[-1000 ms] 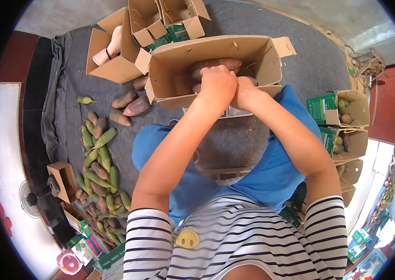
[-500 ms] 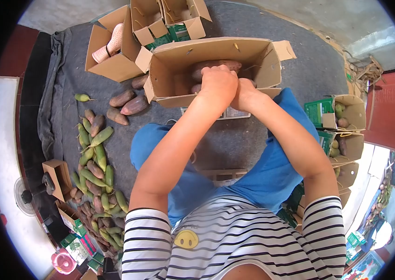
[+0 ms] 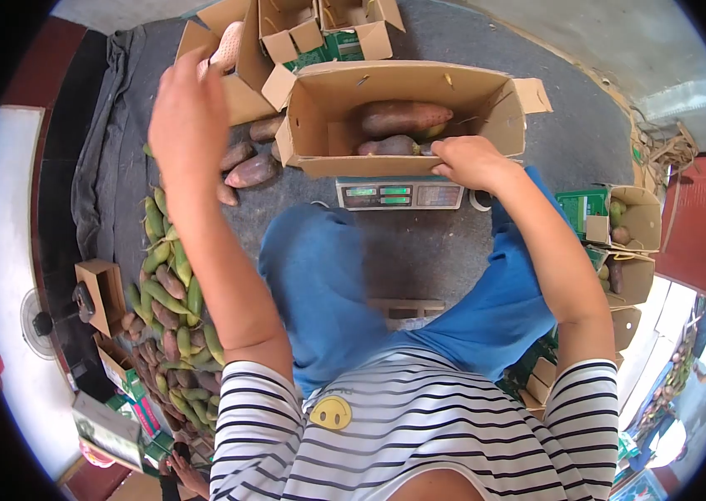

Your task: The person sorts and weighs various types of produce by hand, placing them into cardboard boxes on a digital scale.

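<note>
In front of me, an open cardboard box (image 3: 407, 167) rests on a digital scale (image 3: 399, 194) with a lit green display. Two large purplish-red radishes (image 3: 403, 118) are visible inside it. My right hand (image 3: 471, 161) is closed at the box's near rim, fingertips pinching the cardboard edge beside the nearer radish's tip. My left hand (image 3: 190, 121) is raised at upper left, by another open box (image 3: 246, 96) that holds a pink dotted bundle (image 3: 226, 46). Its fingers are partly hidden, so whether it touches the bundle does not show.
Several red radishes (image 3: 253, 169) lie on the dark floor cloth left of the scale. A long heap of green and red radishes (image 3: 173, 292) runs down the left. Packed boxes (image 3: 632, 217) line the right. More boxes (image 3: 361, 37) stand at the back. Another person's hand (image 3: 190, 476) shows at lower left.
My left hand has left the box on the scale and swung up and left to the box with the pink bundle. My right hand has shifted right along the rim.
</note>
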The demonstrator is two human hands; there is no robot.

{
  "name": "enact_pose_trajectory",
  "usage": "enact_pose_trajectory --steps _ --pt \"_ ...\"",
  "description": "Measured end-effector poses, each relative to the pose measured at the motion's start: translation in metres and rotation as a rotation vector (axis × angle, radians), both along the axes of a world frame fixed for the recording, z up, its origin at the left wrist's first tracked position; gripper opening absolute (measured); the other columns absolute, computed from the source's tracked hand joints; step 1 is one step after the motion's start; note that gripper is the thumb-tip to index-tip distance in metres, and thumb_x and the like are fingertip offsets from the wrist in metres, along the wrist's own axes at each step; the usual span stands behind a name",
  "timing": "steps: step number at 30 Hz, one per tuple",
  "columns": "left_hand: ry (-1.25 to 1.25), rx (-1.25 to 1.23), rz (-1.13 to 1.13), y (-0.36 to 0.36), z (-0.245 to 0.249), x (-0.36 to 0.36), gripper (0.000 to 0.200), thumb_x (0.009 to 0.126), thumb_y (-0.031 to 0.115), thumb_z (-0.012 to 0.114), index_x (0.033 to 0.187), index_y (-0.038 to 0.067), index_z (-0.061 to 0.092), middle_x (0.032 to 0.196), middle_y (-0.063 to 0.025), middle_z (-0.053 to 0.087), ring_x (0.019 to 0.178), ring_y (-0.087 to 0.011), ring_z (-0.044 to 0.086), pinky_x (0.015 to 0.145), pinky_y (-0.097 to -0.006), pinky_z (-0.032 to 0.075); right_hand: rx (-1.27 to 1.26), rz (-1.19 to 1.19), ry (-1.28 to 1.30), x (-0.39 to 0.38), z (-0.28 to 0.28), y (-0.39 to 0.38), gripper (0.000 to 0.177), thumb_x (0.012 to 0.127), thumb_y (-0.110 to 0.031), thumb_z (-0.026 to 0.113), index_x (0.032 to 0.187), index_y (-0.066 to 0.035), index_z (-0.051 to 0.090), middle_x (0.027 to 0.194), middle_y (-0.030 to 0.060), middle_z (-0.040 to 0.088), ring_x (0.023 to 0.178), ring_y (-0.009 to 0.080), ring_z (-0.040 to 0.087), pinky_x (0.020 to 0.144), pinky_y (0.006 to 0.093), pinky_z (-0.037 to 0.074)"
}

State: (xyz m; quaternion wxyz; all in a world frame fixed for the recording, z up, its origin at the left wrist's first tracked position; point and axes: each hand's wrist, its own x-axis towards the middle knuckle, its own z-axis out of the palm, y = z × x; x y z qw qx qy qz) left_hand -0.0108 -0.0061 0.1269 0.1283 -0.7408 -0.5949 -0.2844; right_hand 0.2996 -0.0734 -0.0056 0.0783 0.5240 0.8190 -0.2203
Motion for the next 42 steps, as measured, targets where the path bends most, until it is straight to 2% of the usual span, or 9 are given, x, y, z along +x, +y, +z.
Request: enact_pose_trajectory --steps 3,6,9,16,18,19,24,31,42 --pt "0.133 -0.152 0.148 0.028 -0.075 -0.071 0.027 0.088 0.025 0.053 0.107 0.007 0.058 0.096 -0.0174 0.062 0.088 -0.0356 0.061 0.074 -0.0447 0.050 0.023 0.016 0.031 0.001 -0.005 -0.001 0.024 0.085 -0.023 0.059 0.093 0.000 0.055 0.088 0.0179 0.063 0.090 0.0349 0.060 0.077 0.0453 0.048" --pt "0.319 -0.570 0.235 0.033 -0.176 -0.099 0.021 0.083 0.022 0.055 0.093 0.004 0.057 0.091 -0.0213 0.062 0.084 -0.0373 0.063 0.073 -0.0458 0.052 0.040 0.020 0.062 0.000 -0.003 -0.001 0.024 0.085 -0.023 0.059 0.092 -0.001 0.054 0.087 0.0185 0.062 0.090 0.0358 0.060 0.077 0.0461 0.047" --pt "0.562 -0.757 0.191 0.019 -0.266 -0.085 0.019 0.082 0.017 0.054 0.097 0.008 0.062 0.101 -0.0119 0.059 0.093 -0.0295 0.060 0.071 -0.0462 0.051 0.011 0.006 0.058 -0.003 0.002 0.000 0.022 0.085 -0.022 0.059 0.092 -0.002 0.054 0.088 0.0190 0.062 0.090 0.0366 0.059 0.076 0.0469 0.047" --pt "0.228 -0.490 -0.232 0.039 -0.432 -0.064 0.052 0.085 0.024 0.053 0.135 0.014 0.043 0.136 -0.0087 0.047 0.128 -0.0294 0.039 0.104 -0.0491 0.029 -0.030 -0.049 0.134 -0.008 0.005 0.000 0.018 0.083 -0.016 0.061 0.094 -0.003 0.055 0.089 0.0172 0.060 0.087 0.0378 0.057 0.073 0.0456 0.046" --pt "-0.546 -0.795 -0.331 0.055 -0.452 -0.059 0.053 0.086 0.025 0.052 0.137 0.015 0.041 0.139 -0.0069 0.043 0.131 -0.0281 0.034 0.105 -0.0493 0.028 -0.027 -0.055 0.138 -0.010 0.006 0.001 0.018 0.083 -0.016 0.061 0.094 -0.004 0.055 0.089 0.0168 0.060 0.087 0.0373 0.058 0.073 0.0453 0.046" --pt "-0.530 -0.805 -0.348 0.060 -0.461 -0.056 0.053 0.086 0.025 0.051 0.137 0.015 0.041 0.139 -0.0067 0.043 0.131 -0.0280 0.034 0.105 -0.0493 0.028 -0.042 -0.077 0.125 -0.011 0.007 0.001 0.018 0.083 -0.016 0.061 0.095 -0.003 0.056 0.089 0.0168 0.060 0.088 0.0367 0.057 0.074 0.0447 0.046" --pt "0.242 -0.637 -0.346 0.068 -0.492 -0.041 0.053 0.087 0.027 0.050 0.138 0.016 0.040 0.141 -0.0058 0.041 0.132 -0.0273 0.032 0.104 -0.0495 0.028 -0.051 -0.082 0.129 -0.013 0.006 0.002 0.020 0.083 -0.017 0.061 0.097 -0.003 0.056 0.091 0.0171 0.060 0.089 0.0368 0.057 0.075 0.0437 0.046" --pt "0.848 -0.501 -0.330 0.061 -0.520 -0.051 0.053 0.088 0.029 0.048 0.139 0.017 0.039 0.143 -0.0046 0.039 0.134 -0.0263 0.030 0.104 -0.0497 0.028 -0.047 -0.090 0.129 -0.012 0.006 -0.001 0.020 0.083 -0.017 0.061 0.097 -0.004 0.055 0.091 0.0169 0.059 0.088 0.0370 0.057 0.074 0.0440 0.046" --pt "1.239 -0.405 -0.320 0.056 -0.538 -0.073 0.053 0.089 0.032 0.045 0.140 0.019 0.037 0.145 -0.0028 0.034 0.136 -0.0247 0.025 0.103 -0.0501 0.029 -0.065 -0.078 0.118 -0.014 0.008 0.004 0.020 0.082 -0.016 0.062 0.097 -0.004 0.056 0.090 0.0169 0.060 0.088 0.0369 0.057 0.074 0.0436 0.046"
